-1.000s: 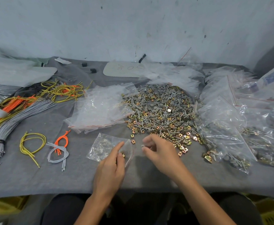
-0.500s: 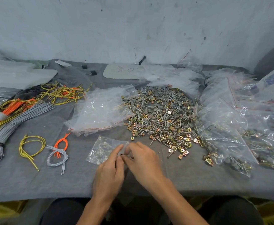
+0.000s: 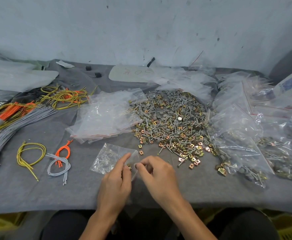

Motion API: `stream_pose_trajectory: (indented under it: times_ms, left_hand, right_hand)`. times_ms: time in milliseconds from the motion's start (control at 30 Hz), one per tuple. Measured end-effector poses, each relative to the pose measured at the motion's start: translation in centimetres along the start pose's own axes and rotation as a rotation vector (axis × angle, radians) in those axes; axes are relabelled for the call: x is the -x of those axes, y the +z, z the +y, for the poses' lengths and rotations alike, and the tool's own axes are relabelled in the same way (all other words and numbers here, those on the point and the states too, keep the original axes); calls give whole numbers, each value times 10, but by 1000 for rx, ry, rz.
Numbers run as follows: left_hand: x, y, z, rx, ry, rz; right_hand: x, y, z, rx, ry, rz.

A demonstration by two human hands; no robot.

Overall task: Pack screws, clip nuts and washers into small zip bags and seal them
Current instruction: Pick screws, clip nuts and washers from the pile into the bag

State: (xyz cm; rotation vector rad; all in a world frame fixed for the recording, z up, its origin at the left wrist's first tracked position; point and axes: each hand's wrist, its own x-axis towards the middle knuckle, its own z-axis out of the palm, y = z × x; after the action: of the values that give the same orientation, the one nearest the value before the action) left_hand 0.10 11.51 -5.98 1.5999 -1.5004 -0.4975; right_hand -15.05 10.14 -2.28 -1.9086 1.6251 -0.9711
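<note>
Bag (image 3: 107,158) sits at the table's (image 3: 37,196) front, parts inside, not sealed. Left hand (image 3: 114,181) and right hand (image 3: 159,175), close together, pinch its mouth. Some full bags (image 3: 245,153) lie right; a big pile (image 3: 169,122) is left to pack.

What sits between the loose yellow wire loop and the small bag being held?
Head view: a grey wire loop and an orange wire bundle lie between the yellow wire loop and the small bag.
</note>
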Motion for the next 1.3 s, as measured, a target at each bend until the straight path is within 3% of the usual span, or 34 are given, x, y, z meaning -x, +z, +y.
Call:
stream_pose_trajectory:
  times_ms: [100, 200, 300, 500, 733, 900, 1000, 1167, 1300]
  left_hand:
    - [0, 0, 0, -3, -1, 3]
    - [0, -1, 1, -11, 4, 4]
    - [0, 0, 2, -10, -1, 7]
    - [0, 1, 2, -18, 2, 15]
    - [0, 1, -1, -9, -10, 10]
    - [1, 0, 0, -28, -15, -7]
    - [1, 0, 1, -33, -20, -4]
    - [1, 0, 1, -37, -10, -8]
    - [0, -2, 1, -22, -23, -2]
  right_hand:
    - [-5, 2, -8, 159, -111, -8]
    - [-11, 3, -8, 222, -111, -64]
    - [-22, -10, 1, 251, -116, -8]
    - [-85, -70, 56, 395, 34, 94]
    - [-122, -100, 94, 594, 145, -124]
    - [-118, -105, 83, 551, 154, -74]
    - [-102, -106, 62, 283, 112, -13]
    - [-45, -66, 4, -200, -27, -341]
    - [-12, -29, -14, -139, -120, -385]
